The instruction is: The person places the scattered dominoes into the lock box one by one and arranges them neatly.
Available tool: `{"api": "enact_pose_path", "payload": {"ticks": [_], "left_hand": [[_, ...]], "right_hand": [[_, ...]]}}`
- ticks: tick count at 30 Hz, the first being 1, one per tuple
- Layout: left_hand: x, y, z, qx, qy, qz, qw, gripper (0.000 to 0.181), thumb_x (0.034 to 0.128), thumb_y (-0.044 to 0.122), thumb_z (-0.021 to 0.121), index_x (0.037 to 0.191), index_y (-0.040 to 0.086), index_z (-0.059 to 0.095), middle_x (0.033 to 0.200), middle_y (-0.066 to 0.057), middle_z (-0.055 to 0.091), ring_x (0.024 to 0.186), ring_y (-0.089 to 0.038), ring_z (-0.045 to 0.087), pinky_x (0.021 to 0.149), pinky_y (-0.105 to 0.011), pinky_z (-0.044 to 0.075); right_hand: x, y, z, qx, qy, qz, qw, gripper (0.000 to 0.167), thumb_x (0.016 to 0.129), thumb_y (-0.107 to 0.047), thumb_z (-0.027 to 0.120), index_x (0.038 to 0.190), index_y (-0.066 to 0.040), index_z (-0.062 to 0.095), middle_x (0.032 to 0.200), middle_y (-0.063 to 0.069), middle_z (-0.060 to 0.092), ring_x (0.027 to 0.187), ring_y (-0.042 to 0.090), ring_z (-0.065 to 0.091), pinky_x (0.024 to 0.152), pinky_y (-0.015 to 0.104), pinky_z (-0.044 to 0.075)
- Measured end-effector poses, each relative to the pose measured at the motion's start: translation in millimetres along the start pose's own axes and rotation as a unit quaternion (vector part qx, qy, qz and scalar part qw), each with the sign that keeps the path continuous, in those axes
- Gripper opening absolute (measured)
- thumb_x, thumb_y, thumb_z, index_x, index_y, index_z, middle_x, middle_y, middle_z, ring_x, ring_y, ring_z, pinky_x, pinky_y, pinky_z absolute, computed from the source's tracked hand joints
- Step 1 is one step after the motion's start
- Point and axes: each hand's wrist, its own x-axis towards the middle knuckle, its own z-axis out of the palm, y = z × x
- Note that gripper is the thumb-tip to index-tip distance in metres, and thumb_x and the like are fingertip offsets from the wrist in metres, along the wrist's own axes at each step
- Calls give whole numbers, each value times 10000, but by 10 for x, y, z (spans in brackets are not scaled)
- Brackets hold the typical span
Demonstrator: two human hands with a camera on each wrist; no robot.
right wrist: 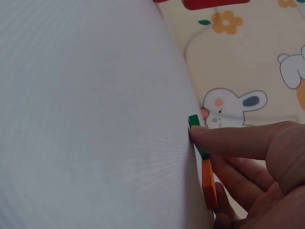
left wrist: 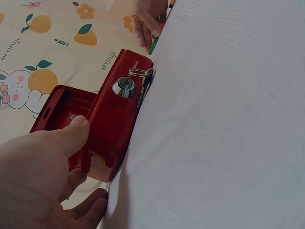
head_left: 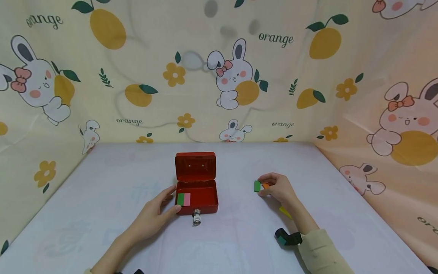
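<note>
In the head view an open red metal box (head_left: 203,197) holds a green block (head_left: 180,199) and a pink block (head_left: 187,199) side by side at its left. My left hand (head_left: 150,219) grips the box's left side, its thumb at the front corner; the left wrist view shows the thumb of this hand (left wrist: 43,167) on the box (left wrist: 112,114). To the right, my right hand (head_left: 282,190) pinches another green block (head_left: 257,186) at the table surface. Beside that green block (right wrist: 194,120), an orange block (right wrist: 208,183) lies near the curled fingers of my right hand (right wrist: 267,167).
A yellow block (head_left: 285,212) lies partly under my right forearm. Keys (head_left: 196,219) hang at the box's front lock, and the raised lid (head_left: 195,167) stands at its back. A patterned cloth (head_left: 154,68) rises behind and beside the white table (head_left: 232,243).
</note>
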Motion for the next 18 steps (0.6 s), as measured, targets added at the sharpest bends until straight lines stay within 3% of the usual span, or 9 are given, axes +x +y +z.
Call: {"api": "enact_pose_path", "payload": {"ticks": [9, 18], "left_hand": [[13, -2, 6, 45, -30, -15, 10000, 764, 873, 508, 633, 1499, 221, 302, 1501, -26, 367, 1338, -274, 390, 1034, -479, 378], [1, 13, 8, 60, -3, -36, 10000, 749, 877, 490, 640, 1496, 229, 309, 1497, -25, 375, 1335, -274, 395, 1034, -481, 378]], "right_hand": [[-17, 0, -17, -141, 30, 65, 9999, 468, 724, -29, 821, 1154, -37, 636, 1167, 132, 633, 1098, 296, 522, 1007, 451, 396], [-55, -18, -36, -139, 103, 6, 9999, 481, 740, -41, 813, 1181, -40, 622, 1146, 134, 628, 1022, 276, 540, 845, 323, 455]]}}
